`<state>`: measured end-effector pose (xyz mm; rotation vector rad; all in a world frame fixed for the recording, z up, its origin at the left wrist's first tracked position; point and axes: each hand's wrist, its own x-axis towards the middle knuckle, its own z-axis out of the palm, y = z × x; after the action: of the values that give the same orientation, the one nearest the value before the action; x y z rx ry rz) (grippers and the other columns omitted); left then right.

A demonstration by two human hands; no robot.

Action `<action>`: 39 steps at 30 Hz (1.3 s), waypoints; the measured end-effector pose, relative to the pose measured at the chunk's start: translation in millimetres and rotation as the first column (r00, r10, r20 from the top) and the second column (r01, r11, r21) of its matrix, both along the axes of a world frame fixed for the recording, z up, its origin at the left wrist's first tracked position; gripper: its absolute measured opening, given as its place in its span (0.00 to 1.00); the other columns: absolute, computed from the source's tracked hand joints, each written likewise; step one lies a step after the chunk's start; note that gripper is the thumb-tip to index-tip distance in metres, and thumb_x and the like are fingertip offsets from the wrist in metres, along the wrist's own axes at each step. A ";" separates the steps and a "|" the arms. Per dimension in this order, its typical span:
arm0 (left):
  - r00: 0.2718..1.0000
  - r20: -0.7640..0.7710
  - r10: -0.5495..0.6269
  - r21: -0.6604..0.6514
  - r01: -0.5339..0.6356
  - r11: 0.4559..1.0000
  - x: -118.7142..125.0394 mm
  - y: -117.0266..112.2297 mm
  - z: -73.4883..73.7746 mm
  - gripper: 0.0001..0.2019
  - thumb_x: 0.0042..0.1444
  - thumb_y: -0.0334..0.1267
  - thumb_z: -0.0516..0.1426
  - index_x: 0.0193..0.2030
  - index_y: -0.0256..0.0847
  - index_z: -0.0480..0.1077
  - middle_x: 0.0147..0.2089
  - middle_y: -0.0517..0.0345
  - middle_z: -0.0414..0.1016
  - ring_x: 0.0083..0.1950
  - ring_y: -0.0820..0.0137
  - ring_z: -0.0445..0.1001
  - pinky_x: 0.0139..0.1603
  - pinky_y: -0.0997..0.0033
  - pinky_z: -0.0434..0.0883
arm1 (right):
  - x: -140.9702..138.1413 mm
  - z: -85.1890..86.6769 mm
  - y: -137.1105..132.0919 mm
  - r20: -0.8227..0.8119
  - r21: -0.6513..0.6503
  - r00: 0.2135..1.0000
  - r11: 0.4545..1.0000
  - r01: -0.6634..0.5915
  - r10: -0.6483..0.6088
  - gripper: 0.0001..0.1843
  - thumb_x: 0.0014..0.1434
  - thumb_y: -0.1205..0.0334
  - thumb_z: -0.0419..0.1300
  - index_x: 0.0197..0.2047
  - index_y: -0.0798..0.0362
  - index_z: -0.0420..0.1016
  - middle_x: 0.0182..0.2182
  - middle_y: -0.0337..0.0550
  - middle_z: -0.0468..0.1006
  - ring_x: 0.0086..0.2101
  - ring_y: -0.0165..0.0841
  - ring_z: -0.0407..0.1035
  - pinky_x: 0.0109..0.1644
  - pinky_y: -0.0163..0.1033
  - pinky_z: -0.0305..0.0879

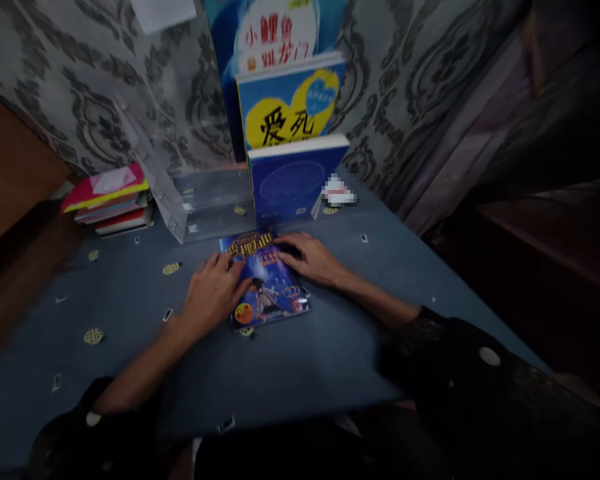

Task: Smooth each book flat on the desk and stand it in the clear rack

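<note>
A blue comic-style paperback book (275, 290) lies flat on the table, its cover showing yellow lettering, a drawn figure and the number 22. My left hand (213, 290) rests over the book's left edge, fingers on the upper part and thumb stretched across the cover. From the other side, my right hand (313, 260) touches the upper right edge, its fingers and thumb apart over the cover. Neither hand is wrapped round the book. Just behind it, a dark blue book (295, 183) stands upright in a clear stand.
Behind stand a blue-and-yellow book (290, 100) and a taller blue book (277, 30). A clear upright panel (153, 173) rises left of them, beside a stack of books (113, 200). A small white item (337, 192) lies right of the stand. The table (370, 300) has a patterned cover.
</note>
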<state>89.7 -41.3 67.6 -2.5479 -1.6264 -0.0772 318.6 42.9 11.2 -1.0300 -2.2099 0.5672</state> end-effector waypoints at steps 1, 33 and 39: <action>0.995 0.037 -0.098 0.001 0.098 0.995 3.7 -3.0 -2.0 0.16 0.69 0.46 0.52 0.53 0.38 0.73 0.51 0.45 0.74 0.52 0.54 0.72 0.51 0.54 0.72 | 0.0 -1.3 -1.8 0.002 0.015 1.000 1.000 0.001 -0.001 0.19 0.63 0.59 0.57 0.56 0.52 0.76 0.55 0.50 0.79 0.54 0.45 0.71 0.59 0.57 0.65; 0.882 0.250 -0.399 0.201 0.356 0.913 25.5 -15.4 -30.5 0.12 0.68 0.34 0.50 0.53 0.39 0.72 0.50 0.50 0.79 0.51 0.61 0.75 0.51 0.57 0.73 | -16.3 -3.0 -57.7 0.291 0.104 0.949 0.990 0.095 -0.121 0.28 0.68 0.63 0.47 0.68 0.64 0.62 0.68 0.63 0.62 0.68 0.47 0.54 0.69 0.60 0.56; 0.950 0.283 -0.133 0.164 0.089 0.982 -1.5 19.1 -43.6 0.16 0.68 0.38 0.51 0.59 0.37 0.68 0.59 0.45 0.73 0.60 0.56 0.71 0.61 0.50 0.70 | -14.5 3.6 -46.4 0.328 0.071 0.943 0.997 0.037 -0.059 0.29 0.69 0.58 0.48 0.68 0.64 0.62 0.68 0.63 0.61 0.69 0.48 0.53 0.70 0.58 0.56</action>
<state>88.2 -22.2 24.0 -2.6051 -1.4950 -0.5923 304.1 -3.5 14.8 -1.2141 -2.4654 0.3159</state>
